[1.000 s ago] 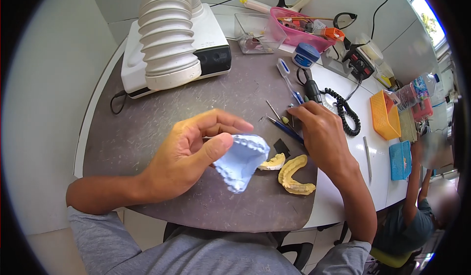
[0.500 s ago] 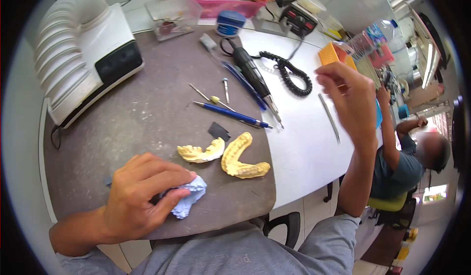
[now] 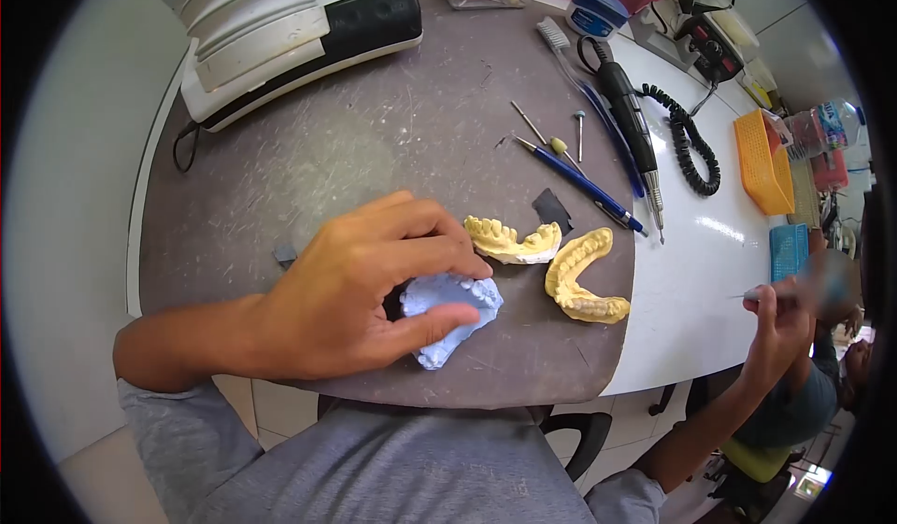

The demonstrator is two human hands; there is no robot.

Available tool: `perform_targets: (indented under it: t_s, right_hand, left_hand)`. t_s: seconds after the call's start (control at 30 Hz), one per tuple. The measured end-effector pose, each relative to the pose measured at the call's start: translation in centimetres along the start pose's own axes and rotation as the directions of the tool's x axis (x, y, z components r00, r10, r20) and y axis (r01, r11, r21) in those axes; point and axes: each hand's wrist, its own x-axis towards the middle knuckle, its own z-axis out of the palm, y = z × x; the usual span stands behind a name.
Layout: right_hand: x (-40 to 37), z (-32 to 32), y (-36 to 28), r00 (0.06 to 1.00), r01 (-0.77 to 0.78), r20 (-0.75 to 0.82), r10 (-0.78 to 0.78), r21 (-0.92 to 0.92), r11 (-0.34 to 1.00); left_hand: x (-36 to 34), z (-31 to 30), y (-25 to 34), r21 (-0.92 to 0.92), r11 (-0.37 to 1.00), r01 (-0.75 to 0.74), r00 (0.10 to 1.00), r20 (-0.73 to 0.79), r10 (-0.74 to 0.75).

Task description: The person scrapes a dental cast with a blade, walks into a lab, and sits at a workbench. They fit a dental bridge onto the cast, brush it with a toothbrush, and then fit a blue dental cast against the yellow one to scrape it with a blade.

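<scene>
My left hand (image 3: 374, 281) is curled over a light blue dental cast (image 3: 437, 304), with the fingertips on its upper edge and the thumb across its inner side. The cast rests on the brown board. Just beyond it lie two yellow dental casts: a partial arch (image 3: 512, 241) with a white base, and a horseshoe-shaped arch (image 3: 579, 281). My right hand (image 3: 777, 332), at the far right beyond the white tabletop, is closed on a thin pointed tool (image 3: 750, 296). Blur and the fingers hide most of that tool.
A black rotary handpiece (image 3: 628, 113), a toothbrush (image 3: 553, 34), a blue mechanical pencil (image 3: 584, 186) and small burs lie behind the casts. A white machine with a ribbed hose (image 3: 318, 48) stands back left. An orange basket (image 3: 761, 164) is at right; a co-worker (image 3: 815, 403) sits beyond.
My view has swung, so the bench appears shifted right. My right hand has come down from near the orange basket. The metal tool no longer lies on the white tabletop; my right hand holds a thin tool.
</scene>
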Motion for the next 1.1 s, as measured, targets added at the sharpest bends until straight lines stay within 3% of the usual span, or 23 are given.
perform_targets:
  t_s: [0.03, 0.13, 0.2, 0.27, 0.3, 0.53, 1.1]
  right_hand:
    - [-1.1, 0.7, -1.0, 0.986, 0.158, -0.092, -0.140, 0.221, 0.962]
    - [-6.1, 5.8, -5.4, 0.931, 0.349, -0.235, -0.278, 0.360, 0.865]
    - [-9.0, 9.1, -7.8, 0.932, 0.359, -0.125, -0.340, 0.442, 0.822]
    - [-9.8, 10.2, -9.2, 0.884, 0.355, 0.111, -0.454, 0.474, 0.806]
    - [-10.1, 11.3, -9.6, 0.857, 0.378, 0.121, -0.501, 0.512, 0.771]
    - [-11.2, 13.8, -10.9, 0.891, 0.355, 0.148, -0.429, 0.360, 0.863]
    - [-11.0, 14.7, -10.9, 0.888, 0.381, 0.108, -0.448, 0.375, 0.845]
  left_hand:
    - [0.0, -0.1, 0.1, 0.027, 0.999, -0.045, 0.998, 0.033, 0.045]
    - [-0.1, 0.0, 0.4, 0.079, 0.995, -0.059, 0.995, 0.088, 0.052]
    - [-0.2, 0.4, 0.1, 0.065, 0.995, -0.078, 0.994, 0.082, 0.072]
    - [-0.3, 0.5, 0.0, 0.053, 0.994, -0.094, 0.993, 0.077, 0.089]
    - [-0.2, 0.3, 0.1, 0.067, 0.993, -0.098, 0.991, 0.095, 0.092]
    - [-0.5, 1.3, 0.4, 0.093, 0.993, -0.076, 0.997, 0.031, 0.074]
    - [-0.7, 1.8, 0.5, 0.106, 0.993, -0.042, 0.999, -0.002, 0.043]
